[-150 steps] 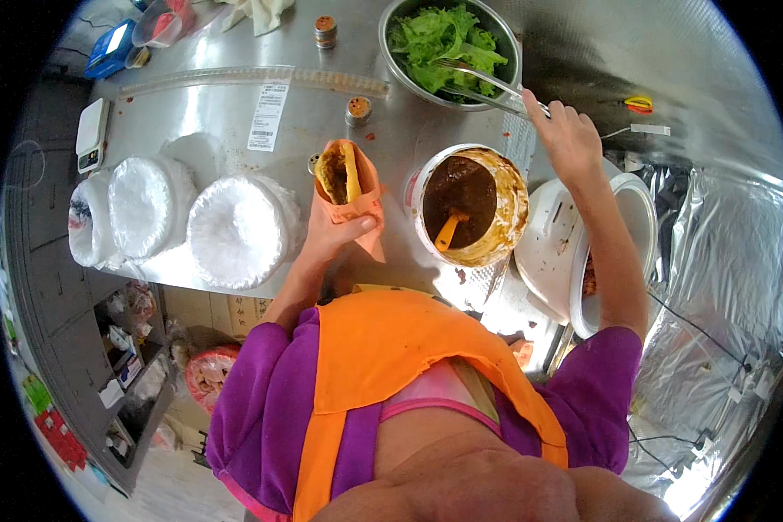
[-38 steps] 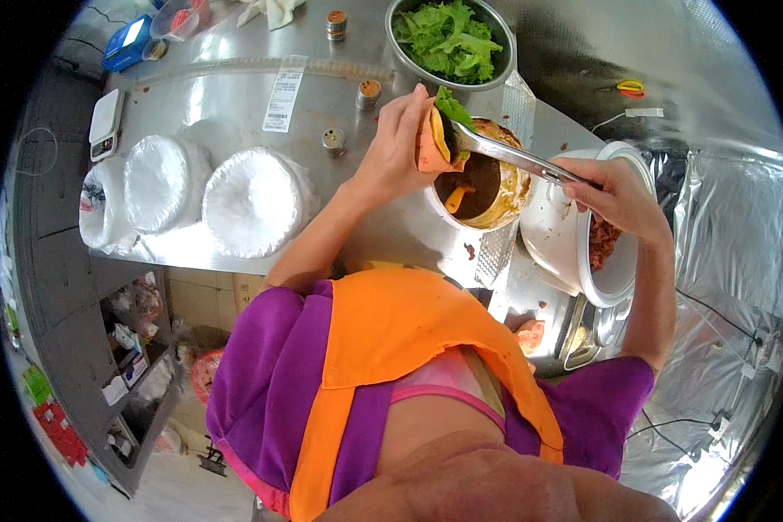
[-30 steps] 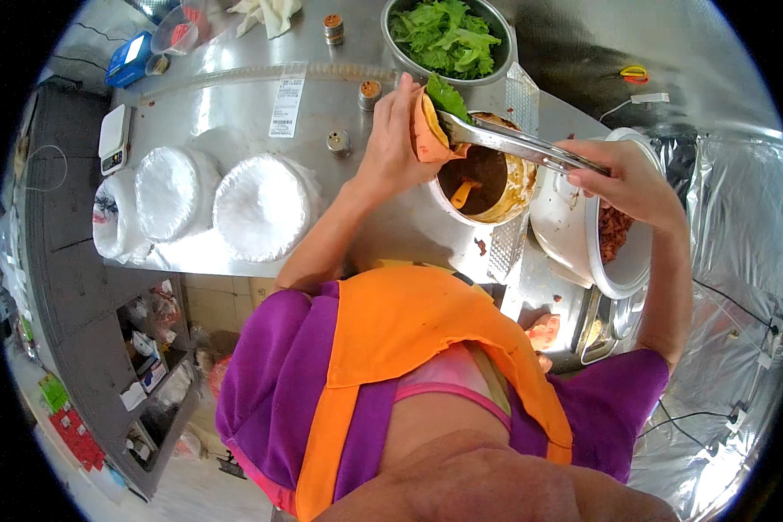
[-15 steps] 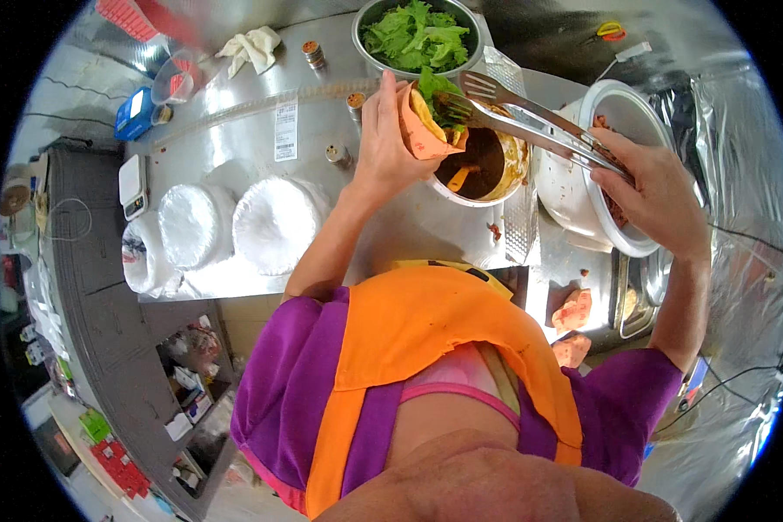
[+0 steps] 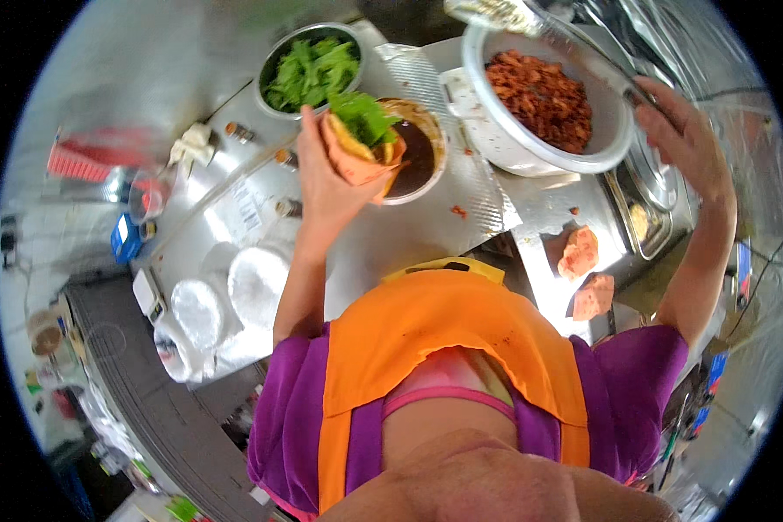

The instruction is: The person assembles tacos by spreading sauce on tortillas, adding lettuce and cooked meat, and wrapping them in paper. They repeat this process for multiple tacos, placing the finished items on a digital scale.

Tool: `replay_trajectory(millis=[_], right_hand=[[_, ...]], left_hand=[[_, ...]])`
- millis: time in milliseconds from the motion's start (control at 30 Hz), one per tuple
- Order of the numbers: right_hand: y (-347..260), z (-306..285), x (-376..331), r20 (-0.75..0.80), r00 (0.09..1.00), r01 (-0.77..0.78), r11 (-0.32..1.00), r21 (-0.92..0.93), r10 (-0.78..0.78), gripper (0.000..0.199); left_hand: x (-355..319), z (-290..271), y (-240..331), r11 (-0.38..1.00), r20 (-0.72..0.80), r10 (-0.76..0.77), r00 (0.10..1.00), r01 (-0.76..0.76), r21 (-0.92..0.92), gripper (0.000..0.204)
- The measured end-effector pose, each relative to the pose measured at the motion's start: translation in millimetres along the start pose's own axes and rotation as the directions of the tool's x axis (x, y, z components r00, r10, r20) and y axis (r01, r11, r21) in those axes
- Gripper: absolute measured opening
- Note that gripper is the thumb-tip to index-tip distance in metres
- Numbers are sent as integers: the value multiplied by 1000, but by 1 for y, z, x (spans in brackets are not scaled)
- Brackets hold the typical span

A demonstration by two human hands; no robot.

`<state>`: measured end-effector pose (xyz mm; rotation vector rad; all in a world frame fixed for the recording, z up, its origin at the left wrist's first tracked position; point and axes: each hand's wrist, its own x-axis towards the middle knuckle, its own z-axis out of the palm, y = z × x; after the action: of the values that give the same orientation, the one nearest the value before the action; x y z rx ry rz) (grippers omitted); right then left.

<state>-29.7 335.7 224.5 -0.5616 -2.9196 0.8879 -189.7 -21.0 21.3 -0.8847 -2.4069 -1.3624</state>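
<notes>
My left hand (image 5: 329,198) is closed around a filled flatbread in an orange-pink paper sleeve (image 5: 353,162), with green lettuce (image 5: 363,119) sticking out of its top. The flatbread is beside the round pot of dark sauce (image 5: 416,158), partly in front of it. My right hand (image 5: 689,146) grips metal tongs (image 5: 602,59), which motion smears. They reach across the upper part of a white tub (image 5: 613,150) of reddish-brown chopped meat (image 5: 538,100). The far ends of the tongs are too blurred to read clearly.
A steel bowl of lettuce (image 5: 311,71) stands behind my left hand. Small jars (image 5: 238,131) and a cloth (image 5: 191,146) lie to the left. Nearer are plastic-wrapped white stacks (image 5: 258,283) and a scale (image 5: 147,294). Paper sleeves (image 5: 578,252) and a steel tray (image 5: 639,222) are at right.
My right hand has swung the tongs away from the flatbread, up over the meat tub. The view has turned, and more of the meat shows. My left hand keeps hold of the flatbread.
</notes>
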Motion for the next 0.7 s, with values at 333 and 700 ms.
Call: replay_trajectory(millis=[333, 700], right_hand=[[185, 19, 117, 321, 928, -151, 978, -141, 190, 38], [218, 54, 190, 401, 888, 287, 952, -105, -224, 42]], left_hand=[[35, 54, 42, 996, 107, 12, 994, -3, -87, 116], [51, 99, 60, 994, 199, -68, 978, 85, -75, 116]])
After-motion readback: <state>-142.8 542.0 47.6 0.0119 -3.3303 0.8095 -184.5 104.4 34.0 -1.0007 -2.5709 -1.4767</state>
